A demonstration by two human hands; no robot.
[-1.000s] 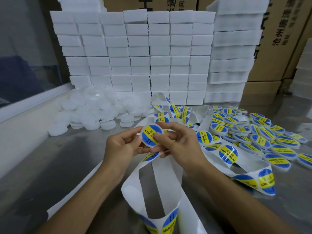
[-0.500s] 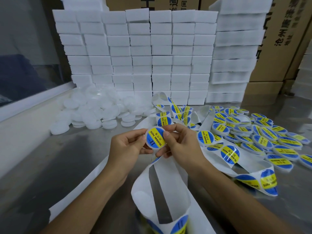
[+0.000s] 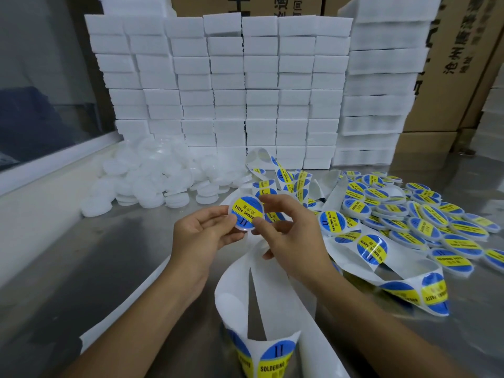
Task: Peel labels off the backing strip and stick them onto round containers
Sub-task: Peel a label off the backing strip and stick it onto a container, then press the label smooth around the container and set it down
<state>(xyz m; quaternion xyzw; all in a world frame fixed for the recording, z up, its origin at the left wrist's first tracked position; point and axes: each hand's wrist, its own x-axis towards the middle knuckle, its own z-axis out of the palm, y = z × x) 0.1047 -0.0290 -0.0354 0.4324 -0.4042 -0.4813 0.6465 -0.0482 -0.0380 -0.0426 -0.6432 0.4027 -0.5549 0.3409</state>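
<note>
Nearest to me, the backing strip (image 3: 261,304) loops up from the bottom edge of the view, white on its bare side, with blue-and-yellow "SOLDERING PASTE" labels (image 3: 275,361) showing where it curls. It trails away over the steel tabletop (image 3: 81,282) towards the right.

Above the loop I see both hands meeting on one round container (image 3: 246,214), held clear of the tabletop and tilted towards the camera. The left hand (image 3: 203,236) pinches its left rim between thumb and fingers. The right hand (image 3: 289,236) has its thumb pressed on the lower right of the label face and its index finger curled over the top edge. The container already carries a label, blue with a yellow band.

To the right lies a spread of labelled containers (image 3: 414,214), overlapping one another, with more of the strip winding among them. To the left, farther back, sits a heap of plain white containers (image 3: 152,175).

Behind everything, stacked white foam blocks (image 3: 231,83) form a wall, with cardboard cartons (image 3: 458,64) beyond them at right.
</note>
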